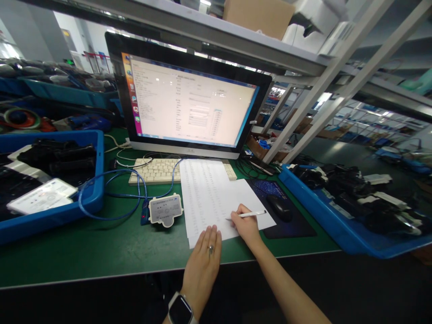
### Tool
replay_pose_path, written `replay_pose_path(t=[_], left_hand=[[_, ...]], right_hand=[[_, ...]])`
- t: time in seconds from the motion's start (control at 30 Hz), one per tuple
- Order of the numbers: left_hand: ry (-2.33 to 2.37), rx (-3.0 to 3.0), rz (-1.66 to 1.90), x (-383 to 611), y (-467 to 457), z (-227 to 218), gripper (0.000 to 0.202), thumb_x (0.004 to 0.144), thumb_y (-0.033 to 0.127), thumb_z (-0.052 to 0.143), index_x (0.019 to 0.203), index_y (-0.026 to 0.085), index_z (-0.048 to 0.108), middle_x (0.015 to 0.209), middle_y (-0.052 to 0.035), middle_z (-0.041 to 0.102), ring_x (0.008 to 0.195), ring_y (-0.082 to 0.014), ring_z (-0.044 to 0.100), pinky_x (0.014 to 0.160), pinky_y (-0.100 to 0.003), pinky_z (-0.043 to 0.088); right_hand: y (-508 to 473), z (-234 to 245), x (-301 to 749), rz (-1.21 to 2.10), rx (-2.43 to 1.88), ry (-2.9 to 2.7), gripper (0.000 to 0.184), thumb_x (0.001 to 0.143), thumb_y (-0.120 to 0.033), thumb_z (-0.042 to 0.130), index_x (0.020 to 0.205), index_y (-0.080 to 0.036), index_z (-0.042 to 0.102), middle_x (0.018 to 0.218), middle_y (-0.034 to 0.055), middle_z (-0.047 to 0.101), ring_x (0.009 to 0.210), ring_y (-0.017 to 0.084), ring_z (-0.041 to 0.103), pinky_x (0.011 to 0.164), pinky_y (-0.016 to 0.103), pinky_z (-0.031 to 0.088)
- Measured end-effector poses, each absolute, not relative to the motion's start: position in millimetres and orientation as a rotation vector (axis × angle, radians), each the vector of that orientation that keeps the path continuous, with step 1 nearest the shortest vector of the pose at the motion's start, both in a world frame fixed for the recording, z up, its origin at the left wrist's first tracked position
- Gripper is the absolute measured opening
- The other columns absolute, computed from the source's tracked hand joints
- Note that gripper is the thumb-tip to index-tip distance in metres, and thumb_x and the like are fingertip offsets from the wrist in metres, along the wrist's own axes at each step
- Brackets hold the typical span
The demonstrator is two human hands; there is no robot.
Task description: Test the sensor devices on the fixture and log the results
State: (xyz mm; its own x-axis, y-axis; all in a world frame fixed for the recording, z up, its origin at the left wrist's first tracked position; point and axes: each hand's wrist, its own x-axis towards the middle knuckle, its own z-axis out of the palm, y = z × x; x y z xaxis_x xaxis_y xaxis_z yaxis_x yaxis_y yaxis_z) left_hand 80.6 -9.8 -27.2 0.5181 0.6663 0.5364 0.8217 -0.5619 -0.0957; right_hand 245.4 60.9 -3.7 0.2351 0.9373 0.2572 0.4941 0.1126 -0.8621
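Note:
My right hand (246, 225) is closed round a white pen (253, 213), its tip at the surface of a printed sheet of paper (205, 193). Flat on the sheet's lower edge lies my left hand (205, 252), fingers stretched out side by side, with a ring on one finger and a watch (180, 309) at the wrist. A second sheet (259, 220) shows partly under the first, on the right. Left of the papers is a grey-and-white labelled device (165, 210), beside a small blue board (145, 212) with a red light and a blue cable.
A monitor (189, 103) stands behind a cream keyboard (153, 170), which the paper partly covers. The black mouse (279, 207) sits on a dark mouse pad (293, 228). Blue bins (100, 171) with black parts flank the green table (135, 256); another blue bin (324, 220) stands right. A metal shelf (236, 38) crosses above.

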Motion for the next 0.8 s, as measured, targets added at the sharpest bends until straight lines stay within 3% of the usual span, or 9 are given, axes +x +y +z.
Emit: replay_pose_path(t=[0.8], left_hand=[[-1.230,-2.417,-0.658,80.8,-8.1,-22.3,0.053,0.072,-0.004,0.036,0.123,0.002,0.050,0.130,-0.0180,0.051,0.120,-0.0263,0.049,0.095,-0.036,0.050]], right_hand=[[63.1,-3.3,247.2,0.508,-1.517,-1.405,0.022,0.066,-0.029,0.047,0.051,-0.024,0.033,0.042,-0.0071,0.037,0.044,0.011,0.037,0.047,0.024,0.032]])
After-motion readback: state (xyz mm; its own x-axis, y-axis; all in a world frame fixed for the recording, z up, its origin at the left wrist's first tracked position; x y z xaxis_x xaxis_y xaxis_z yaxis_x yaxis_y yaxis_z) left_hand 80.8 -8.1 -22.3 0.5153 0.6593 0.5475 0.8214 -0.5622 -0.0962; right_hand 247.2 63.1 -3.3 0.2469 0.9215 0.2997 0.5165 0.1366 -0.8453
